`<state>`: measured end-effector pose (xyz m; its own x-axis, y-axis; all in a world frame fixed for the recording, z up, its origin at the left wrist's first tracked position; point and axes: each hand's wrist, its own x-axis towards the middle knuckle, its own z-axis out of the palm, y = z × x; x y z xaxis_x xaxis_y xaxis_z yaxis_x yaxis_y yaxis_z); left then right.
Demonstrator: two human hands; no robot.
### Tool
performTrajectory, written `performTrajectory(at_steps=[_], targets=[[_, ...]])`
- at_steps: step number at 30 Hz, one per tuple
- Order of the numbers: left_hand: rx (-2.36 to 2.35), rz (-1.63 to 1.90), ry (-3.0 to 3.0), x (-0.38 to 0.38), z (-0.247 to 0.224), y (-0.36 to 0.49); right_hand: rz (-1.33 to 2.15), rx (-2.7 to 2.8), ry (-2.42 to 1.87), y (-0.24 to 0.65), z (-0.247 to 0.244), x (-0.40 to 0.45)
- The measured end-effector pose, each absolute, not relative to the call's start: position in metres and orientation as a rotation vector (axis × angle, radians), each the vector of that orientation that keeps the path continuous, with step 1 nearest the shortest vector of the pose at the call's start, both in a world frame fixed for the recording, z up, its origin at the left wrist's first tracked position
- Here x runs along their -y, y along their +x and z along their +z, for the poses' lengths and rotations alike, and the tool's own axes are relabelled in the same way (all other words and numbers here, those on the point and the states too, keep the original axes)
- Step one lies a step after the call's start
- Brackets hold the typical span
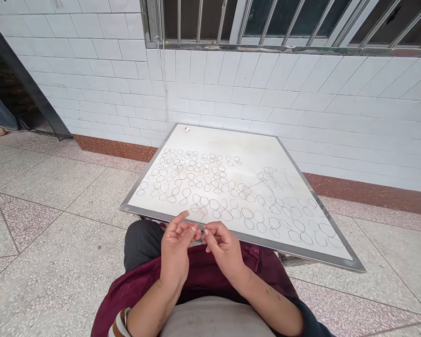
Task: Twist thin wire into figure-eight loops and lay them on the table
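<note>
My left hand point(177, 245) is closed in a pinch, with its thumb and fingers pressed on a thin wire point(192, 222). A tan wrap shows on the tip of one of its fingers. Close beside it, my right hand point(226, 248) pinches what appears to be the same fine strand, fingertips nearly meeting the left ones. Both hands are over my lap at the table's near edge. The strand is too fine to follow fully. Many thin dark wire loops point(215, 185), several joined like a figure eight, lie spread over the white tabletop.
The white table point(228, 135) has a grey metal rim and stands by a white tiled wall point(214, 96). A small white and red object point(187, 129) sits at its far left corner. Loose tangled wires point(272, 178) lie right of centre. A barred window point(284, 23) is above.
</note>
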<state>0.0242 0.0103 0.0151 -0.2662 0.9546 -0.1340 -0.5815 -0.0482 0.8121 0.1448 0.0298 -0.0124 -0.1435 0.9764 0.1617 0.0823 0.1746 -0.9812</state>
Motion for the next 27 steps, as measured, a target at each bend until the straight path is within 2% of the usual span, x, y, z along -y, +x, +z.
performTrajectory(at_steps=[11,27], targets=[[-0.967,1.617,0.556,-0.0097,0.0101,0.0214,1.417,1.342,-0.943,0.1436,-0.0058,-0.0292],[-1.120,1.584,0.734,-0.0071,0.0089,0.0221,1.404,1.242,-0.913,0.1419,-0.0071,-0.0318]])
